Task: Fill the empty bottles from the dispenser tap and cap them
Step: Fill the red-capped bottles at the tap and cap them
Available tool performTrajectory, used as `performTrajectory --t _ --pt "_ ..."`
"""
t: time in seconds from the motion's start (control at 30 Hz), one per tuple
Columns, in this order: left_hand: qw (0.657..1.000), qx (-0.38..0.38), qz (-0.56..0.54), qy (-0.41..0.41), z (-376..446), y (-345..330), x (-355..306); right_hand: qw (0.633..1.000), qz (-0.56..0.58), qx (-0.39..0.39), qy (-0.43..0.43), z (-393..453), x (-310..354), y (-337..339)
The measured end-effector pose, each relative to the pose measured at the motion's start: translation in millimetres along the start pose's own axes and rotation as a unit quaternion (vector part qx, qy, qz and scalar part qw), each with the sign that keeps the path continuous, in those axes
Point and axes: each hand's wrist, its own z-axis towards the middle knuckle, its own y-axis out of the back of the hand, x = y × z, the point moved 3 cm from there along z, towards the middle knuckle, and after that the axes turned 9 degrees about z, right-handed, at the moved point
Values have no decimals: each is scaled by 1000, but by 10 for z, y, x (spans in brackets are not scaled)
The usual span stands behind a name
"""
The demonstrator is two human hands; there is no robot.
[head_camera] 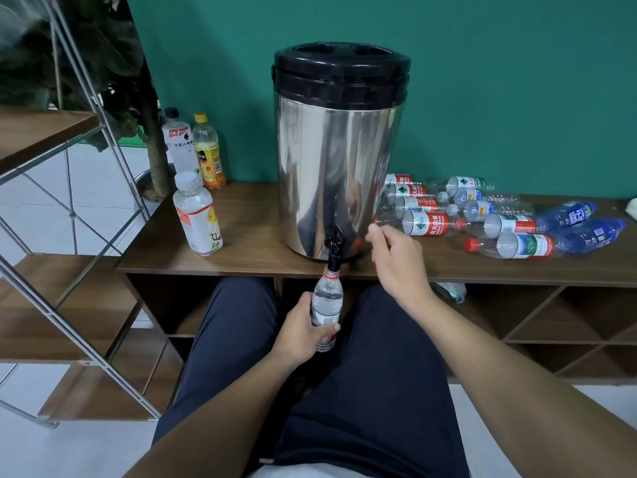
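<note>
A steel dispenser (339,167) with a black lid stands on the wooden table (248,243). Its black tap (333,248) juts over the front edge. My left hand (303,331) grips a clear bottle (326,301) with a red-and-white label, upright, its open mouth right under the tap spout. My right hand (393,257) hovers just right of the tap with loosely curled fingers; a bit of red shows at its lower edge, perhaps a cap, but I cannot tell whether it holds one. Several empty bottles (482,219) lie on their sides right of the dispenser.
Three capped bottles stand left of the dispenser: a clear one with a white cap (198,215), a yellow one (208,155) and a white-labelled one (179,141). A metal-framed wooden shelf (69,201) rises at the left. Open cubbies run under the table; my legs are below the tap.
</note>
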Motion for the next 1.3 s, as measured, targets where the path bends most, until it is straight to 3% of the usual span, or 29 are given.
performTrajectory --t 0.13,0.3,0.53,0.77,1.03,1.3 --pt "1000 2 4 2 6 -4 7 977 -199 78 -27 100 -478 52" --pt "1000 3 10 5 8 -11 32 951 -288 109 -34 109 -635 -46" --pt "1000 11 16 13 -13 7 47 955 -274 107 -36 32 -632 -62" --pt "998 45 43 16 -63 -12 65 980 -101 171 11 -214 -322 -132" --pt "996 56 64 -11 -171 14 17 961 -104 248 56 -378 -101 -201" --pt "996 58 54 -36 -303 106 -106 907 -199 352 118 -359 154 -45"
